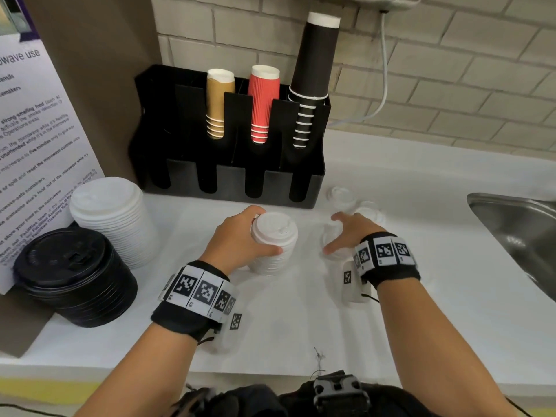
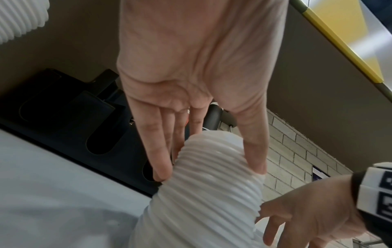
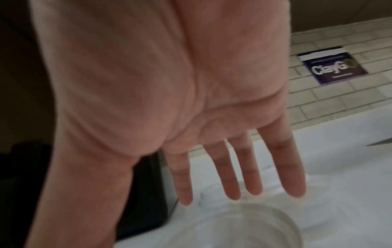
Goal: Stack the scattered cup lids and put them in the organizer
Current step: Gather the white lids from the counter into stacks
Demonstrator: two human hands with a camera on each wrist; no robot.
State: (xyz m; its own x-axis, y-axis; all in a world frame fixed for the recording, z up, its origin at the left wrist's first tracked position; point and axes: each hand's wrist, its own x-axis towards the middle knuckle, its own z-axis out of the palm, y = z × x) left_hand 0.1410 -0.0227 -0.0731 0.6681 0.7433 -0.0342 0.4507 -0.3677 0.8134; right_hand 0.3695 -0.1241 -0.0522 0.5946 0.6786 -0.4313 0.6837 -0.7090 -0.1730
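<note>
The left hand point(image 1: 237, 239) grips a stack of white lids point(image 1: 272, 245) at the centre of the frame, thumb on the near side and fingers point(image 2: 158, 151) on the far side; the stack stands on the white worktop point(image 1: 391, 311). The right hand point(image 1: 350, 233) hovers just right of the stack, fingers point(image 3: 239, 177) straight and spread, holding nothing, directly over a loose lid point(image 1: 331, 236) (translucent, hard to make out). Two more loose lids point(image 1: 341, 197) lie on the worktop just beyond that hand, near the right end of the organizer point(image 1: 228, 176).

The organizer is black and stands against the tiled wall at upper centre. It holds three upside-down cup stacks: tan point(image 1: 218, 103), red point(image 1: 263, 103) and black point(image 1: 313, 79). Its front slots look dark.

At the left of the frame stand a larger white lid stack point(image 1: 111, 218) and a black lid stack point(image 1: 75, 275), side by side. A steel sink point(image 1: 517, 233) occupies the right edge.
</note>
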